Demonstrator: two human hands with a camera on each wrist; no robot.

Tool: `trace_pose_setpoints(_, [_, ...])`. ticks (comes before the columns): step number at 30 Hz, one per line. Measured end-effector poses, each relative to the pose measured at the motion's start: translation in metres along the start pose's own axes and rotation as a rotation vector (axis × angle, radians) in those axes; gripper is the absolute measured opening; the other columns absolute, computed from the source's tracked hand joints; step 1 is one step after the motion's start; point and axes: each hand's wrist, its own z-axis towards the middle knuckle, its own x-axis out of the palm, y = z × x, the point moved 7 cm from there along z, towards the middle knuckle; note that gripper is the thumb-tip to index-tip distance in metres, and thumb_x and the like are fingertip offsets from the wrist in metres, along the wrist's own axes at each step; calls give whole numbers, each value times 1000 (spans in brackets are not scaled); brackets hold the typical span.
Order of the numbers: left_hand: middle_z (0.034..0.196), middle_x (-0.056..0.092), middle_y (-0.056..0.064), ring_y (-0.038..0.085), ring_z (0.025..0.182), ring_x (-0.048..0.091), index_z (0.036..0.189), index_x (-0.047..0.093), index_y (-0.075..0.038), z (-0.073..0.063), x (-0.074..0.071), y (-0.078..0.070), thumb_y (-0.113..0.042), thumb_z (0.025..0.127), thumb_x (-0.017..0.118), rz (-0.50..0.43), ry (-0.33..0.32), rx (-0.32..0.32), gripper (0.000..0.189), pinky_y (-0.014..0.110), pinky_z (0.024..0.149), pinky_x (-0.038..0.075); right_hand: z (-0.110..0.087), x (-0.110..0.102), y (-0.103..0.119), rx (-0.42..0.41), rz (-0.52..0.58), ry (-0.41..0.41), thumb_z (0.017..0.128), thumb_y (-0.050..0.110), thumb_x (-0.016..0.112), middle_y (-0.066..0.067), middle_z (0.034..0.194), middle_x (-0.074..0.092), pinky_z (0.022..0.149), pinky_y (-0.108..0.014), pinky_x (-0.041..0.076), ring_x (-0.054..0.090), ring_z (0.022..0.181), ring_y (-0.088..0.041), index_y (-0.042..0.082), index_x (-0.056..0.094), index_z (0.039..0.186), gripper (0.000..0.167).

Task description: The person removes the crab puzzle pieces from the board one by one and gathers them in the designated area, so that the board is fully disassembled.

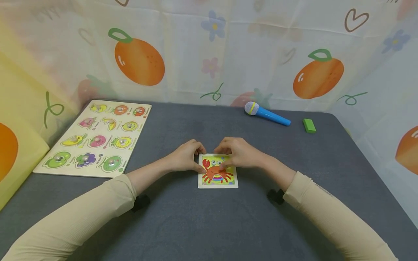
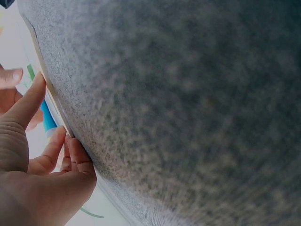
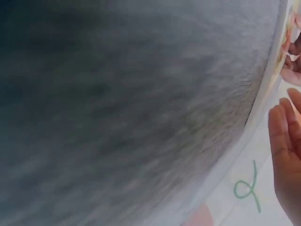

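Near the middle of the dark surface point(image 1: 209, 224), crab puzzle point(image 1: 217, 177) lay flat. Main risk, as judged: a skid or pivot, should the thumb on the picture push harder than the other side braced. Lesser risk: part of the picture tipping up if a fingertip caught a seam; seams too fine to confirm.

Left hand point(image 1: 185, 156), at ten o'clock of the puzzle: clamped on its edge, thumb at nine, bent fingers by the half-past-ten corner, a modest gap between tips.

Right hand point(image 1: 243, 154), at two o'clock: fingers bent, tips about the twelve o'clock edge, thumb over the crab. Thumb and fingertips looked apart; whether they pinched anything, could not tell. Right-wrist view too edge-on to settle it.

Farther out: microphone point(image 1: 269, 115) at half past one, green block point(image 1: 309, 125) just past two, fruit board point(image 1: 75, 127) between nine and ten. Left sleeve point(image 1: 81, 214) ran near that board's closest corner; a careless elbow might nudge it.
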Motion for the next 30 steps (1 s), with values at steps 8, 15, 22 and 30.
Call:
trace_pose_setpoints(8, [114,56,12,24,103,53,115,62,-5,0,1,0,-26,70,90,-14,8,15,57,36,90,46,21,3,2,45,85,0,77,23,85,-4,104,68,73,-24,52,62,84,-11,11,73,109,36])
trace_pose_setpoints(15, [115,57,13,25,104,53,115,62,-4,1,2,1,-26,70,90,-14,6,16,57,36,90,46,27,9,3,64,101,15,77,21,85,-5,99,69,65,-22,49,59,76,-10,11,74,106,33])
trace_pose_setpoints(22, [117,57,13,25,105,52,117,62,-5,-1,2,2,-27,71,90,-17,11,12,58,37,91,45,28,15,1,79,112,24,78,22,85,-5,99,66,65,-22,49,58,76,-10,11,73,105,32])
trace_pose_setpoints(30, [118,56,14,25,105,51,117,62,-4,-1,2,4,-26,72,89,-25,16,20,57,38,91,44,28,17,2,70,78,12,78,22,84,-5,98,64,67,-21,49,56,78,-11,10,73,103,30])
